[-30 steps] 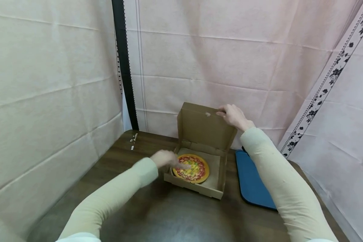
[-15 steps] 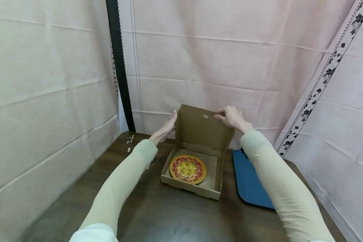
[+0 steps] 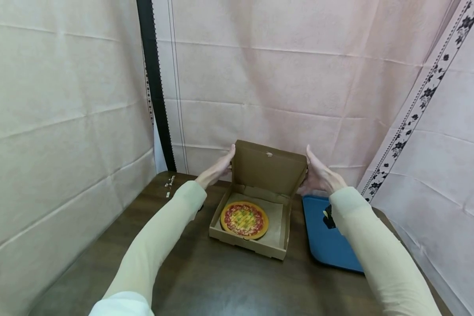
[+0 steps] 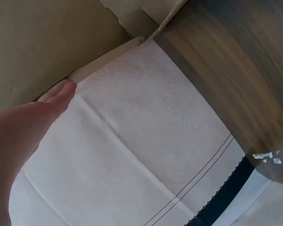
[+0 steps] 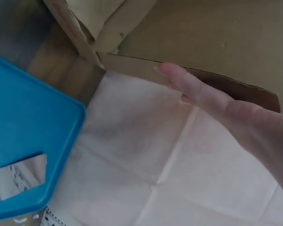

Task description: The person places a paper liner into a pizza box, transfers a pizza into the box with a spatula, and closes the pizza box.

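A cardboard pizza box (image 3: 248,249) stands on the table with its lid (image 3: 266,169) raised and leaning back. Inside, on brown lining, lies a round pizza (image 3: 244,220) with red and yellow topping, toward the left. My left hand (image 3: 217,169) rests against the lid's left side, thumb up by the top corner. On the other side my right hand (image 3: 320,175) lies along the lid's right edge, thumb up too. In the wrist views, the left hand (image 4: 33,117) and the right hand (image 5: 226,108) touch the lid's side flaps with fairly straight fingers. Some fingertips are hidden behind the lid.
A blue tray (image 3: 332,245) lies right of the box, partly under my right forearm. Small white scraps (image 3: 169,186) sit at the dark wooden table's (image 3: 205,281) back left corner. Pale cloth curtains (image 3: 284,87) hang close behind and at both sides.
My left hand has moved from over the pizza up to the lid's left side. My right hand has let go of the lid's top edge and slid to its right side.
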Available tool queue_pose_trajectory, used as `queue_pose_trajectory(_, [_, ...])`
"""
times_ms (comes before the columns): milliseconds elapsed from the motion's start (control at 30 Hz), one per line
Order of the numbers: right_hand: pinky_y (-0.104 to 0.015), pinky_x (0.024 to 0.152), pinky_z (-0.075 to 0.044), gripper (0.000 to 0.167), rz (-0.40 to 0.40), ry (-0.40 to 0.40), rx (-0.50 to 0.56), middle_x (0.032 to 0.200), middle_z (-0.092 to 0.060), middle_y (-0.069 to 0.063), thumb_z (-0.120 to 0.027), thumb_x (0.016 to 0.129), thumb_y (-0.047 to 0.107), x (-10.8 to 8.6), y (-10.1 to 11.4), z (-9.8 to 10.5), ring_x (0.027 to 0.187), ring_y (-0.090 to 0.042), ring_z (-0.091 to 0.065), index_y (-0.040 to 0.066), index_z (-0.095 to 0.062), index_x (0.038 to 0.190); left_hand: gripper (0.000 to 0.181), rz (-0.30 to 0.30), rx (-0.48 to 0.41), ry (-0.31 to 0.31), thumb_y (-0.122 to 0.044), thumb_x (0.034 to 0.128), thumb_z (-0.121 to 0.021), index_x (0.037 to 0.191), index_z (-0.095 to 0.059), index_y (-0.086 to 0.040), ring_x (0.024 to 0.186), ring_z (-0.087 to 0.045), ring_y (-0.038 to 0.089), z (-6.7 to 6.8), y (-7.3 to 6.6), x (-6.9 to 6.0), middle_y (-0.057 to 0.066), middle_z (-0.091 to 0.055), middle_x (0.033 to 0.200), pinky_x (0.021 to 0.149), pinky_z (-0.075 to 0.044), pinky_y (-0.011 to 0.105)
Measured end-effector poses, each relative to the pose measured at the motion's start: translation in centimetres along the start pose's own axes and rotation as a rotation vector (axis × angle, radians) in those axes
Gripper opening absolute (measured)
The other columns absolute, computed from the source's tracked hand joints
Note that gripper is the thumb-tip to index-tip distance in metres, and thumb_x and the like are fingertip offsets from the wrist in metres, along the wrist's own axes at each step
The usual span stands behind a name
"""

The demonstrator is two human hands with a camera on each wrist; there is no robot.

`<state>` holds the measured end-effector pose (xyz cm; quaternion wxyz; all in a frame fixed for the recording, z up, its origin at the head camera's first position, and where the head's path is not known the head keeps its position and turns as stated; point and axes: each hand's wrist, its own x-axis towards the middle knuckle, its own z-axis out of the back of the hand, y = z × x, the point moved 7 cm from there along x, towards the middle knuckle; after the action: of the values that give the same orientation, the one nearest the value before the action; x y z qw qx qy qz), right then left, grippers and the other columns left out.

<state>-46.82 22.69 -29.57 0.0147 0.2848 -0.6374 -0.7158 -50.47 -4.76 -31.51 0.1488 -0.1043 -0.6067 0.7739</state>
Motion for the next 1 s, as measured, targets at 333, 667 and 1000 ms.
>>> queue_pose_trajectory(333, [-0.068,0.114,-0.01,0.106,0.011,-0.019,0.03,0.157,0.025,-0.022,-0.033,0.08,0.085,0.4,-1.0,-0.8,0.143,-0.055,0.005,0.034,0.034,0.144,0.085,0.049,-0.018,-0.053,-0.077,0.0895,-0.018,0.156,-0.008,-0.026,0.143,-0.029,0.042,0.9,0.3,-0.7,0.012,-0.009,0.164,0.113,-0.034,0.051])
queue_pose_trajectory(667, [-0.063,0.118,-0.009,0.1,0.107,-0.01,0.009,0.156,0.03,-0.019,-0.036,0.087,0.076,0.9,-1.7,0.3,0.144,-0.053,0.01,0.035,0.037,0.142,0.081,0.063,-0.138,-0.063,-0.074,0.0914,-0.023,0.156,-0.008,-0.028,0.135,-0.034,0.054,0.6,1.2,-0.6,0.025,-0.01,0.16,0.11,-0.037,0.053])
queue_pose_trajectory(1000, [-0.061,0.119,-0.008,0.097,0.168,0.013,0.008,0.161,0.02,-0.013,-0.042,0.09,0.07,1.1,-2.5,1.0,0.149,-0.043,0.006,0.035,0.028,0.148,0.086,0.023,-0.121,-0.057,-0.074,0.0907,-0.031,0.157,-0.008,-0.023,0.141,-0.032,0.045,0.0,1.6,-0.7,0.012,-0.011,0.163,0.111,-0.036,0.052])
